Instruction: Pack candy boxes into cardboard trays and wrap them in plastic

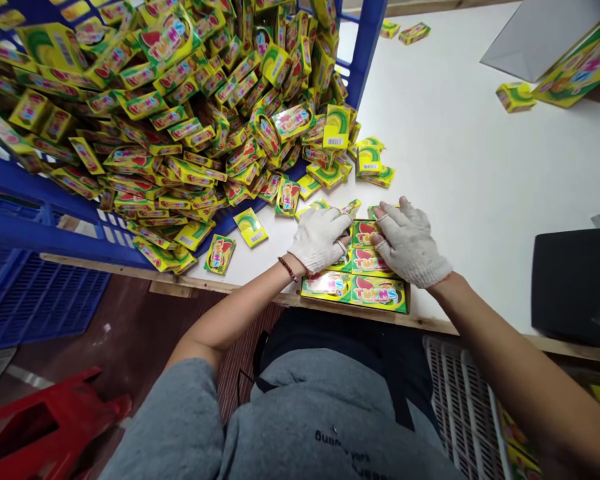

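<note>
Both my hands wear white knit gloves with bare fingertips and rest on rows of small yellow-green candy packets (pixel 377 293) packed in a shallow open box (pixel 407 305) at the white table's near edge. My left hand (pixel 319 239) lies curled on the left rows, fingers bent onto the packets. My right hand (pixel 409 244) lies flat on the right rows, fingers stretched toward the far end. A few loose packets (pixel 251 227) lie just beyond and to the left of the box.
A tipped blue crate (pixel 30 220) spills a large heap of the same packets (pixel 190 113) across the table's left. A larger yellow carton (pixel 580 67) and stray packets lie far right. A black object (pixel 575 287) sits at right, a red stool (pixel 45 427) on the floor.
</note>
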`<state>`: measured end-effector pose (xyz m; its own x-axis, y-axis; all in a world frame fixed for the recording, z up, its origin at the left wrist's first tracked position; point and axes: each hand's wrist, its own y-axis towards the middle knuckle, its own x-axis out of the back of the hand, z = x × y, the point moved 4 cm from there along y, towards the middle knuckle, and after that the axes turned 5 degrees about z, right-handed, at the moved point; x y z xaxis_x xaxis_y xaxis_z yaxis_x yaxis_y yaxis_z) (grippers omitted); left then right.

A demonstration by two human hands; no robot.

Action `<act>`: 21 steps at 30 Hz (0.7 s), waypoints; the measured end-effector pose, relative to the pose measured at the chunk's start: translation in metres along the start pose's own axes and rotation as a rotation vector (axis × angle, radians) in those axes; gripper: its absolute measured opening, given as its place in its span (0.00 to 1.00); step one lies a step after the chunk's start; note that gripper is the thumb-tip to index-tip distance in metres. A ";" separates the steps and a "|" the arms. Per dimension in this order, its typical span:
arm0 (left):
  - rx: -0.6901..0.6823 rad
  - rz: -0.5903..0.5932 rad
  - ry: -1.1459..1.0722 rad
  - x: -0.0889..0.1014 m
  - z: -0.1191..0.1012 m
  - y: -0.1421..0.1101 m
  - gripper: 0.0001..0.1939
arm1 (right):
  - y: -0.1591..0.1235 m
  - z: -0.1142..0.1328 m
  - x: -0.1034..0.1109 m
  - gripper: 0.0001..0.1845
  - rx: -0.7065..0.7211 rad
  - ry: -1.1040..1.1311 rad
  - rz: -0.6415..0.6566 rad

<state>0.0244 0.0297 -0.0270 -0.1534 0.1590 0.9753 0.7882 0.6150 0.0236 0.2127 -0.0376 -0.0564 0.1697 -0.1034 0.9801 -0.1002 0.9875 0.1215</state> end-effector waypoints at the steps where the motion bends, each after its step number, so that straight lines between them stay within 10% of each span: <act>1: -0.005 -0.005 0.001 0.001 -0.001 -0.001 0.16 | -0.001 -0.001 0.000 0.32 0.031 -0.024 0.032; 7: -0.025 -0.050 0.063 0.001 -0.009 -0.005 0.22 | -0.007 0.000 0.002 0.37 0.143 -0.083 0.114; 11: -0.292 -0.049 0.157 -0.002 -0.027 -0.006 0.16 | -0.012 0.004 -0.003 0.38 0.150 -0.120 0.101; 21: -0.347 -0.006 0.047 0.005 -0.027 -0.008 0.15 | -0.028 -0.002 0.007 0.20 0.150 -0.044 -0.172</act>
<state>0.0336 0.0044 -0.0158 -0.1378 0.1155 0.9837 0.9441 0.3155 0.0952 0.2188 -0.0660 -0.0537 0.1543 -0.2773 0.9483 -0.2189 0.9264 0.3065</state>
